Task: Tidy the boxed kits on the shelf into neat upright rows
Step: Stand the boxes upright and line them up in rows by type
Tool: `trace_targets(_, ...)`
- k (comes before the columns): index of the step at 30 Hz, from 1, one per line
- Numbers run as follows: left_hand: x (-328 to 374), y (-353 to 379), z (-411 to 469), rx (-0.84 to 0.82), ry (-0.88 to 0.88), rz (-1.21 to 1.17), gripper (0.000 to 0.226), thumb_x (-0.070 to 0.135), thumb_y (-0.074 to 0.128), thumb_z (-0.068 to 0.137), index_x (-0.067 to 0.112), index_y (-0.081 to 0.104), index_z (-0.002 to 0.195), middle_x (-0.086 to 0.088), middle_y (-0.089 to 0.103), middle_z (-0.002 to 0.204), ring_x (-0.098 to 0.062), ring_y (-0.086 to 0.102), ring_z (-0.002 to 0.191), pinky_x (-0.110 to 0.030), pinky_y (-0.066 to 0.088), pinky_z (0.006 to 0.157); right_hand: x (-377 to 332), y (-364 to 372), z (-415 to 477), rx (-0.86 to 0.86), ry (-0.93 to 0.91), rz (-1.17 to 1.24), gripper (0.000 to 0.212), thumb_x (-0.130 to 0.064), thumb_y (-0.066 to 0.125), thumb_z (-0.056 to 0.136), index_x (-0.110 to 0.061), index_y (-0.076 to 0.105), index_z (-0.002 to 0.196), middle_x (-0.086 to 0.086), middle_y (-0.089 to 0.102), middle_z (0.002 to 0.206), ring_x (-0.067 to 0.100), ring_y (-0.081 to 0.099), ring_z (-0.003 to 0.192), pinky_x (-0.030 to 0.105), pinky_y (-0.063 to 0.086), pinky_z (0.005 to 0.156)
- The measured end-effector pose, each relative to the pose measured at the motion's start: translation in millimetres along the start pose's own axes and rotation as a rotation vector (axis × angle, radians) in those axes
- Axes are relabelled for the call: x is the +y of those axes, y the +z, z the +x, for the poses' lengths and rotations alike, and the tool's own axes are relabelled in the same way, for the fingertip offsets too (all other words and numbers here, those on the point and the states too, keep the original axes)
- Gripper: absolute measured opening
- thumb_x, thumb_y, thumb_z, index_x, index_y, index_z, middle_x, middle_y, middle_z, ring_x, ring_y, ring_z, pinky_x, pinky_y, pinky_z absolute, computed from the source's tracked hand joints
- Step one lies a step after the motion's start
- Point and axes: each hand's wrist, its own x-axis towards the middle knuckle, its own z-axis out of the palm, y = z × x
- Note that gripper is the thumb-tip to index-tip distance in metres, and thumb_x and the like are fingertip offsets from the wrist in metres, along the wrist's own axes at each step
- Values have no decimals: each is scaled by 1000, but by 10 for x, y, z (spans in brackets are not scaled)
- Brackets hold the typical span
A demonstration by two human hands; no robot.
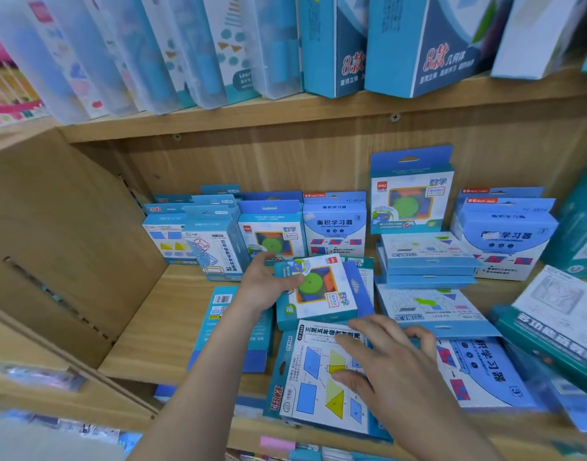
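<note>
Overall, shelf (142, 327): wooden; kits partly upright, partly lying flat.
Back row (218, 234): blue boxes at left and centre, upright against the rear panel.
Barcode box (227, 331): lying flat near the front edge, partly under the left forearm.
Left hand (263, 287): grips the green-disc box (318, 291) — thumb on its printed face, fingers curled over its far left corner.
Green-disc box: tilted, print upside down, resting on flat kits mid-shelf.
Right hand (388, 357): fingers spread and fairly straight, resting on the shapes box (315, 390) — nothing grasped.
Shapes box: flat, overhanging the front edge.
Flat stack (428, 261): right of centre, piled level.
Tall box (411, 194): upright just behind that stack.
Right row (505, 241): upright.
</note>
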Motion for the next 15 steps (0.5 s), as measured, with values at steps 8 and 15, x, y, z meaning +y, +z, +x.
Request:
trace_targets(8, 181, 6, -238, 126, 384, -251, 29, 4, 75, 78, 20, 62, 98, -1, 70, 94, -20, 67, 84, -34, 56, 72, 26, 41, 13, 35, -17, -85, 52, -63, 31, 75, -33, 71, 90, -10, 67, 105, 10, 46, 107, 38, 27, 82)
trace_targets(15, 104, -180, -672, 346, 493, -472, 23, 0, 59, 90, 19, 45, 88, -15, 59, 88, -18, 55, 73, -22, 49, 52, 93, -246, 193, 67, 54, 124, 77, -63, 51, 85, -26, 27, 147, -10, 33, 150, 11, 23, 138, 32, 20, 108)
